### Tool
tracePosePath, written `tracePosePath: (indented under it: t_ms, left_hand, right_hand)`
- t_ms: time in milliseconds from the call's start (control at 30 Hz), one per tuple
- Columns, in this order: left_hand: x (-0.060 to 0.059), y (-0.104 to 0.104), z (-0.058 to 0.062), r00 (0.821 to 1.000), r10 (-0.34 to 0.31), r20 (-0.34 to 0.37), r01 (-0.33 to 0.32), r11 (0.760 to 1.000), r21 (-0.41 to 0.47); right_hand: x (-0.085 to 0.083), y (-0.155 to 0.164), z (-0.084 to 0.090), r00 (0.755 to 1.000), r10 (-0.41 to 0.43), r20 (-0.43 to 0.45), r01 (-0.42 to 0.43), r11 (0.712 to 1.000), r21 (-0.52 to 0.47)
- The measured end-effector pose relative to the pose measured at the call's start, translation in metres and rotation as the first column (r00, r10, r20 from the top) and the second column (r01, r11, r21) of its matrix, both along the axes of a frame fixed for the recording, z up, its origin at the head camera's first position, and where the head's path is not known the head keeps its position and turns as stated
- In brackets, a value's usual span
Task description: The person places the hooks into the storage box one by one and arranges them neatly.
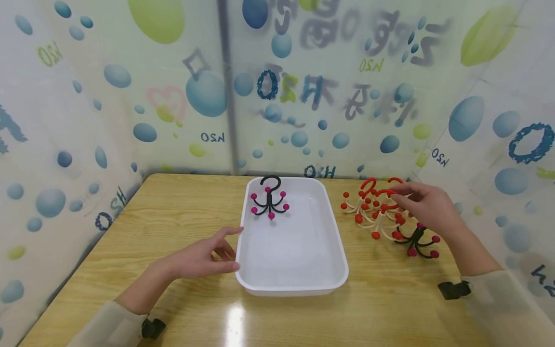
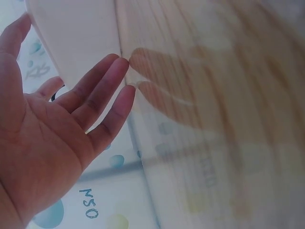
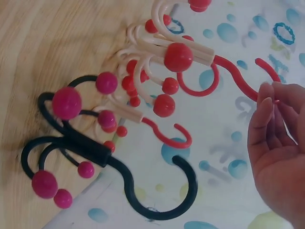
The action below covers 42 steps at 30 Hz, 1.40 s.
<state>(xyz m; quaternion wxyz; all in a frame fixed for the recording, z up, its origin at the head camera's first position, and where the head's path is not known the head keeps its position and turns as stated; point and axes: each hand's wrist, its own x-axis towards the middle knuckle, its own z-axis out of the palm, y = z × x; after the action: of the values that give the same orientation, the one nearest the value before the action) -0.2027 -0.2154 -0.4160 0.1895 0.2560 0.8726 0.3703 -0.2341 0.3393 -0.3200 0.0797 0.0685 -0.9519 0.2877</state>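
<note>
A white tray (image 1: 295,255) sits mid-table, holding one black hook hanger with pink balls (image 1: 270,200) at its far end. My left hand (image 1: 225,250) lies beside the tray with straight fingers touching its left rim; in the left wrist view the hand (image 2: 90,105) is flat against the tray wall (image 2: 81,33). On the right lies a heap of cream hangers with red hooks and balls (image 1: 373,209). My right hand (image 1: 401,195) pinches the tip of one red hook (image 3: 238,71) with its fingertips (image 3: 265,98). Another black hanger (image 1: 417,241) (image 3: 90,148) lies by that wrist.
The wooden table (image 1: 173,217) is closed in on three sides by a bubble-patterned curtain (image 1: 303,96). Black camera straps sit on both wrists (image 1: 453,289) (image 1: 151,327). The tangled red hangers overlap each other and the black one.
</note>
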Motion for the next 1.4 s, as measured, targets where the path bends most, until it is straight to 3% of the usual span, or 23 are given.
tracePosePath:
  t_ms: [400,600,1100,1400]
  left_hand:
    - [0.000,0.000,0.002,1.000,-0.002,0.005,0.002,1.000,-0.001]
    - [0.001,-0.001,0.002,1.000,-0.011,-0.001,0.011,1.000,0.010]
    - [-0.001,-0.002,-0.002,1.000,-0.004,-0.010,0.004,1.000,0.000]
    - [-0.001,-0.003,-0.002,1.000,-0.009,-0.015,0.009,1.000,0.014]
  right_hand:
    - [0.005,-0.044,0.014,0.989,0.043,-0.143,-0.060,0.991,-0.117]
    - [-0.005,-0.073,0.022,0.981,0.081,-0.174,-0.107,0.983,-0.146]
    - [-0.055,-0.137,0.014,0.982,0.171,-0.080,-0.185,0.957,-0.224]
    - [-0.085,-0.165,-0.001,0.989,0.144,0.034,-0.133,0.966,-0.223]
